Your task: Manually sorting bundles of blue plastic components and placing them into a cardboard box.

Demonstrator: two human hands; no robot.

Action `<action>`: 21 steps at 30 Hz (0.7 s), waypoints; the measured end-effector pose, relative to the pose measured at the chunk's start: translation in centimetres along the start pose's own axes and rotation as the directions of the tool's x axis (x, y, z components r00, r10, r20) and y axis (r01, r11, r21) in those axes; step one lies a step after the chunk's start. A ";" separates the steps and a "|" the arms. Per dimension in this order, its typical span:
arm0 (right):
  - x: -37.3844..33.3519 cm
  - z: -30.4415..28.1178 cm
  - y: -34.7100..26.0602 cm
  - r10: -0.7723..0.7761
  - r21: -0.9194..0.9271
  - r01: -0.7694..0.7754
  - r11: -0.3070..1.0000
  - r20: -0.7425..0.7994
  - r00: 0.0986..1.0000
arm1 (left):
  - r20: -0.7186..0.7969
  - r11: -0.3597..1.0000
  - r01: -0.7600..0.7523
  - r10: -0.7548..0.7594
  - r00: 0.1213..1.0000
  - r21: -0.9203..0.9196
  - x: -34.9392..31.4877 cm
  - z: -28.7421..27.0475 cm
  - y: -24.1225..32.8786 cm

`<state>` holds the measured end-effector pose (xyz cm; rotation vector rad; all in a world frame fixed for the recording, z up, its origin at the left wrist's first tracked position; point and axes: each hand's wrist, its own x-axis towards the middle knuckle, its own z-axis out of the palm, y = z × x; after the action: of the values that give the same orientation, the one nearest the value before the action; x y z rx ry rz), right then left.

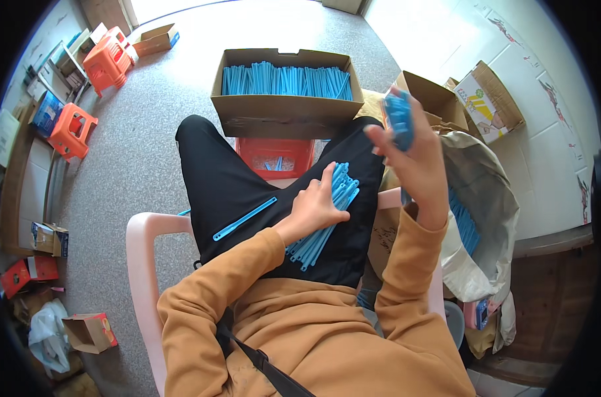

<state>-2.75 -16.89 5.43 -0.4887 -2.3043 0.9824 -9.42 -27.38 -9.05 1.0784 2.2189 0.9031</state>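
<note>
Across my right thigh lies a loose bundle of blue plastic sticks (327, 231), flat and narrow with small holes at their ends. My left hand (314, 204) rests over this bundle, its fingers curved round the near side. Raised beside the right knee, my right hand (416, 149) grips a clump of blue sticks (399, 120), seen end-on and slightly blurred. One single blue stick (245, 219) lies apart on the left thigh. Beyond my knees stands a brown cardboard box (284, 118) filled with a row of upright blue sticks (287, 81).
Under the box sits a red plastic stool (274, 173) with a few blue pieces on it. At my right, an open pale sack (492, 172) holds more blue sticks. Cardboard boxes (433, 99) stand behind it. Orange stools (73, 131) line the left side. Pink chair armrests (156, 225) flank me.
</note>
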 end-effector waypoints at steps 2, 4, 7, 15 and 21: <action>1.0 1.9 -0.5 -0.329 0.092 0.317 0.944 0.171 0.929 | 0.019 1.000 0.003 -0.004 1.000 0.020 0.3 0.2 0.1; 1.6 5.1 -0.9 -0.478 -0.025 0.517 0.856 0.342 0.809 | 0.032 0.999 0.012 -0.013 0.999 0.041 0.6 0.6 -0.2; 1.1 9.6 -2.4 -0.542 -0.023 0.619 0.785 0.457 0.705 | -0.345 0.888 -0.423 0.459 0.819 0.180 2.0 3.1 -2.3; 0.8 16.8 -1.1 0.105 -0.161 0.409 0.898 0.982 0.156 | -0.122 0.862 -0.171 0.128 0.984 -0.478 0.7 3.5 -0.2; 0.8 18.9 0.2 0.294 -0.281 0.209 0.937 0.955 -0.034 | -0.116 0.980 -0.121 0.103 0.988 -0.156 1.1 3.7 -1.5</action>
<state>-15.39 -26.38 -5.01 0.2953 -3.9551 1.1059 -8.29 -25.91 -12.74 1.1098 2.1433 1.1951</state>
